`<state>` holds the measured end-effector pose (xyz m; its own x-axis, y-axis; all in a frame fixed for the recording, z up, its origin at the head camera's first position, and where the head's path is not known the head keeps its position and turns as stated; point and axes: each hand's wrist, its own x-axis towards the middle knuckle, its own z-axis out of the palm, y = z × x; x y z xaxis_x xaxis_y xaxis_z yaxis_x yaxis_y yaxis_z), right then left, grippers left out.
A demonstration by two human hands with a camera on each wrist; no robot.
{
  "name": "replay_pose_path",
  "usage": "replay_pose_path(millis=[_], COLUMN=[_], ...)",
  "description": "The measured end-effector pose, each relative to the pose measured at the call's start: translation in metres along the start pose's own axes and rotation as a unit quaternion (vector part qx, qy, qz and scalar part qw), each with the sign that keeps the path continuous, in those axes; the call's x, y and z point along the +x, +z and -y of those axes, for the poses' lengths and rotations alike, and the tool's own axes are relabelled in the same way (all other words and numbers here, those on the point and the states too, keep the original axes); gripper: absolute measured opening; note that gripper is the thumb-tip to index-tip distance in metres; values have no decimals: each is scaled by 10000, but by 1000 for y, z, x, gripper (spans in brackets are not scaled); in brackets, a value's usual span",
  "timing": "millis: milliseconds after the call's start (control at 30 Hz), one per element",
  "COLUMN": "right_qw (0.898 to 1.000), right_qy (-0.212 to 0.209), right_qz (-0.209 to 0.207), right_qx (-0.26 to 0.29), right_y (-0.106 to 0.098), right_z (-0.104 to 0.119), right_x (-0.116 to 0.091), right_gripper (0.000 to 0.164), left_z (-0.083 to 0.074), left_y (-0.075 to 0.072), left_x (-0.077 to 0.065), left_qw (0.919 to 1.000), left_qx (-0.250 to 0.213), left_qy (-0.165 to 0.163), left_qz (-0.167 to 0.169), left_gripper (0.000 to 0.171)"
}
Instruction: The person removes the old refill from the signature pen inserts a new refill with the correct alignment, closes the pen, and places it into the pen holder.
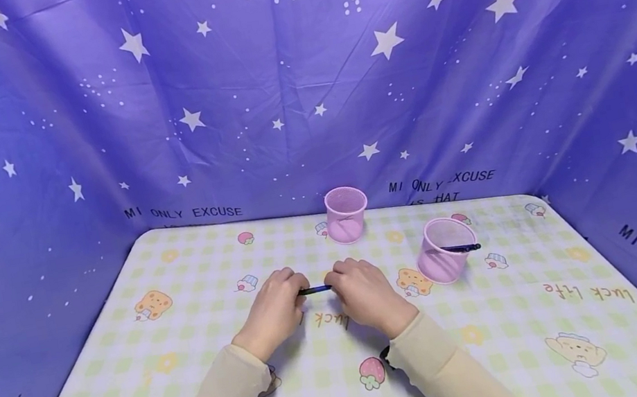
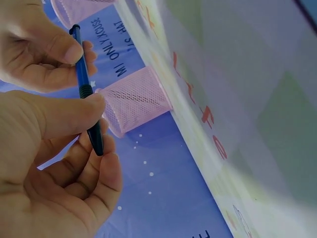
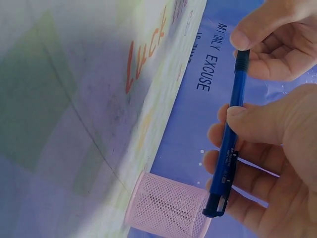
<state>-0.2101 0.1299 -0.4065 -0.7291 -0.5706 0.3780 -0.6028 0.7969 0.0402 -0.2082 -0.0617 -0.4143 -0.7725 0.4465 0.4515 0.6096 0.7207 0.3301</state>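
Observation:
A blue pen (image 1: 316,289) with a black grip section is held level between both hands, above the middle of the table. My left hand (image 1: 276,307) pinches the black grip end between thumb and fingers, with the pen's tip (image 2: 97,144) pointing past the thumb in the left wrist view. My right hand (image 1: 366,294) pinches the blue barrel, its thumb pressed on it. The black clip (image 3: 228,183) lies toward the far end of the pen in the right wrist view. Right of the hands, a pink mesh cup (image 1: 440,266) has a dark pen (image 1: 460,248) leaning over its rim.
Behind the hands, near the table's back edge, stands another pink mesh cup (image 1: 348,225). The table (image 1: 206,358) wears a green-and-white checked cloth with cartoon prints. Purple star-patterned curtains (image 1: 286,77) enclose the back and both sides.

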Motion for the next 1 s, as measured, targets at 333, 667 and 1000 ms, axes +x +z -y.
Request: replay_pose_path(millis=[333, 667, 1000], right_qw=[9999, 9997, 9994], right_qy=[-54, -187, -216], right_qz=[-99, -169, -212], right_qx=[-13, 25, 141], right_y=[-1, -1, -3], right_z=[-1, 0, 4], right_x=[-2, -3, -5], right_gripper=[12, 12, 10], left_z=[-3, 1, -1], left_y=[-2, -1, -6], left_x=[1, 0, -3], left_qw=[9996, 9996, 9994], left_qx=[-251, -275, -316], left_qy=[-79, 99, 115], left_qz=[93, -16, 35], left_gripper=[20, 22, 21])
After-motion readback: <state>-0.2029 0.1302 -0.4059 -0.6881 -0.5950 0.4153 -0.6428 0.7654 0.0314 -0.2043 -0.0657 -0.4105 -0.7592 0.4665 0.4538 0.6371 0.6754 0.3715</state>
